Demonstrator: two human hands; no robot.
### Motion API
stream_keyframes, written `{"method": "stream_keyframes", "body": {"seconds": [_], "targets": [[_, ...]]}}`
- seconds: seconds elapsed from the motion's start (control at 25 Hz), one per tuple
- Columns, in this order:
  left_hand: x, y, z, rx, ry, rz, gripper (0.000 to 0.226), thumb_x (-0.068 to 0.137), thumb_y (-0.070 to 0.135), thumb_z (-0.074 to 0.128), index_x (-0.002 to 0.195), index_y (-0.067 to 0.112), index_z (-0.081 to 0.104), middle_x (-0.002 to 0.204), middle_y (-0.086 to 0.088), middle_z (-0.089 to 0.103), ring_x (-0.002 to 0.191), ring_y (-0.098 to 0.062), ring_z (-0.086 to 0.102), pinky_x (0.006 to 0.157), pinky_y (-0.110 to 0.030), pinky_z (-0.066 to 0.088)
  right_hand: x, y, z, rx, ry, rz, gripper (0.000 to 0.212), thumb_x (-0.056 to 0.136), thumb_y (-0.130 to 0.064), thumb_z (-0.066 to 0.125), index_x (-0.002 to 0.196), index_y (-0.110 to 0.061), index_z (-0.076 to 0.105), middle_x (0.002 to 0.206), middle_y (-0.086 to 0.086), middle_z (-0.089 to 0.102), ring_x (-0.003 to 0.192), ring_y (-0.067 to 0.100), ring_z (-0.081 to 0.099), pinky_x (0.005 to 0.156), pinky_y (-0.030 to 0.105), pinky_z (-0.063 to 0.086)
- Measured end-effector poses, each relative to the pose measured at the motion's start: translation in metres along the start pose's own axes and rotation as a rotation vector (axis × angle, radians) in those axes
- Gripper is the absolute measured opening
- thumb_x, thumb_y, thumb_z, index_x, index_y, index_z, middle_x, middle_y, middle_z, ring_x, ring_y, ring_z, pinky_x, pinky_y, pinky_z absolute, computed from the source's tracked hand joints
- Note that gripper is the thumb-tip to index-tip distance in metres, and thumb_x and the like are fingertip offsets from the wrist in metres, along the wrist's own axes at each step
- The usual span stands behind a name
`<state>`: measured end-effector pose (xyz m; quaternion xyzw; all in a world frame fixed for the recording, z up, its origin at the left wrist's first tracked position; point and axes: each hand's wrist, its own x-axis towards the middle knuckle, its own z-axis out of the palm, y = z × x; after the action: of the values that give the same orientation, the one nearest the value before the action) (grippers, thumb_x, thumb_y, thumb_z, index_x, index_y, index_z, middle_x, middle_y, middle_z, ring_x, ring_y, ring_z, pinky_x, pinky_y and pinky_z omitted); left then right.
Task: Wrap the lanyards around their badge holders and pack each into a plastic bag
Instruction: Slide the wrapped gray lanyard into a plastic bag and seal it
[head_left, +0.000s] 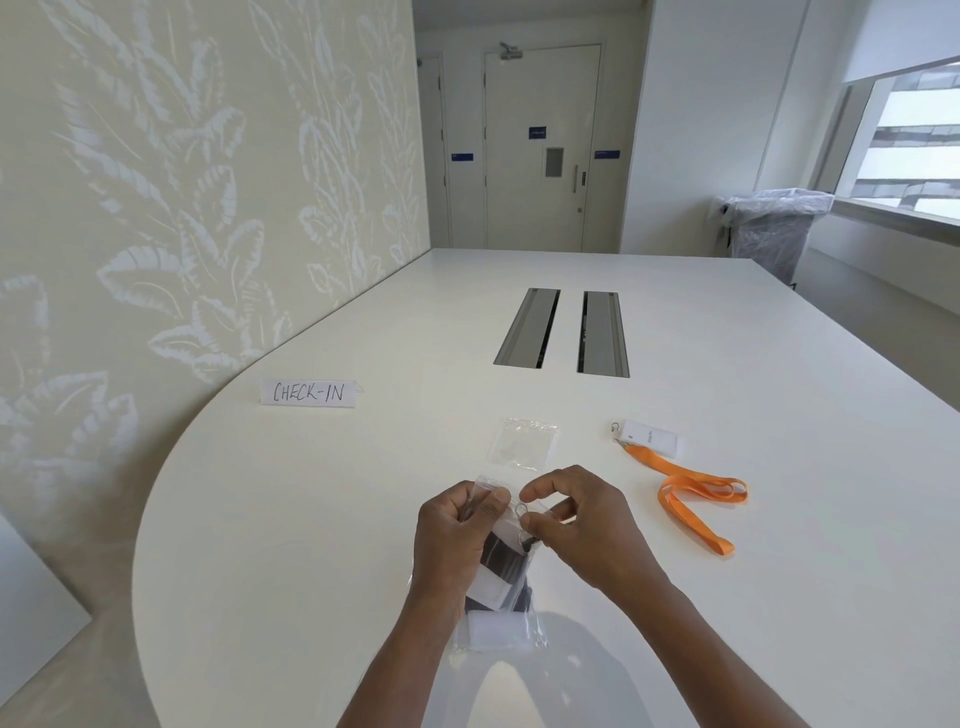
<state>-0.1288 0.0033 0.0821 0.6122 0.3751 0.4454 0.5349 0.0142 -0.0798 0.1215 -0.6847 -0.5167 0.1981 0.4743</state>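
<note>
Orange lanyard; black lanyard in clear bag; white table (wall cream, pale leaf pattern).

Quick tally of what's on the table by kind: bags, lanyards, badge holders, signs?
Plastic bags: 2, one held, one empty
Lanyards: 2, orange, black in the held bag
Badge holders: 2, one bagged, one on the orange lanyard
Signs: 1
Total: 7
</note>
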Motion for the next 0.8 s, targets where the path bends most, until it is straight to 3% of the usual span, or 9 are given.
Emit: {"method": "stream_keyframes", "body": {"seconds": [0.16, 0.36, 0.52, 0.6, 0.68, 0.8], "targets": [[0.0008, -0.003, 0.0004, 0.006, 0.015, -0.006, 0.02, 0.088, 0.04, 0.075, 0.077, 0.023, 0.074, 0.072, -0.001, 0.073, 0.063, -0.013, 0.061, 0.058, -0.03, 0.051, 0.0009, 0.0014, -0.0005, -0.026, 0.012, 0.017, 0.014, 0.079, -0.019, 0.081, 0.082, -0.028, 0.072, 0.094, -0.011, 0.067, 0.069, 0.002, 0.068, 0.048, 0.014, 0.046], [0.001, -0.005, 0.0026, -0.021, 0.033, -0.006, 0.015, 0.091, 0.034, 0.074, 0.081, 0.023, 0.077, 0.075, -0.003, 0.076, 0.065, -0.014, 0.065, 0.06, -0.03, 0.054, 0.0023, 0.0, -0.0016, -0.068, -0.035, -0.052, 0.012, 0.083, -0.017, 0.078, 0.089, -0.028, 0.075, 0.097, -0.012, 0.067, 0.078, 0.005, 0.067, 0.066, 0.011, 0.046], [-0.0022, -0.0064, 0.0026, -0.034, 0.022, -0.011, 0.024, 0.085, 0.044, 0.074, 0.08, 0.02, 0.077, 0.074, -0.007, 0.074, 0.064, -0.016, 0.062, 0.061, -0.035, 0.052, 0.0048, 0.0, -0.0025, -0.06, -0.106, -0.02, 0.015, 0.085, -0.014, 0.076, 0.083, -0.028, 0.073, 0.08, -0.015, 0.07, 0.064, 0.003, 0.065, 0.057, 0.011, 0.044], [-0.0027, -0.0032, 0.002, -0.056, -0.001, 0.006, 0.03, 0.081, 0.048, 0.073, 0.08, 0.018, 0.075, 0.074, -0.01, 0.072, 0.064, -0.016, 0.061, 0.06, -0.034, 0.051, 0.0061, 0.0005, -0.0019, 0.005, -0.117, 0.033, 0.011, 0.086, -0.017, 0.075, 0.079, -0.026, 0.074, 0.069, -0.009, 0.071, 0.055, 0.004, 0.058, 0.053, 0.016, 0.045], [-0.0013, 0.0004, 0.0015, -0.093, -0.029, 0.033, 0.03, 0.081, 0.046, 0.073, 0.08, 0.016, 0.072, 0.073, -0.01, 0.069, 0.064, -0.017, 0.061, 0.06, -0.034, 0.052, 0.0074, 0.0001, -0.0009, 0.159, -0.123, 0.098, 0.008, 0.086, -0.018, 0.075, 0.08, -0.022, 0.076, 0.073, 0.003, 0.074, 0.06, 0.01, 0.062, 0.059, 0.025, 0.053], [0.0, 0.0014, 0.0009, -0.116, -0.036, 0.054, 0.029, 0.082, 0.044, 0.073, 0.079, 0.016, 0.069, 0.071, -0.005, 0.066, 0.064, -0.016, 0.058, 0.06, -0.032, 0.05, 0.0086, 0.0, 0.0017, 0.36, -0.122, 0.153, 0.007, 0.088, -0.012, 0.074, 0.081, -0.015, 0.074, 0.07, 0.008, 0.071, 0.06, 0.013, 0.06, 0.057, 0.024, 0.053]]}}
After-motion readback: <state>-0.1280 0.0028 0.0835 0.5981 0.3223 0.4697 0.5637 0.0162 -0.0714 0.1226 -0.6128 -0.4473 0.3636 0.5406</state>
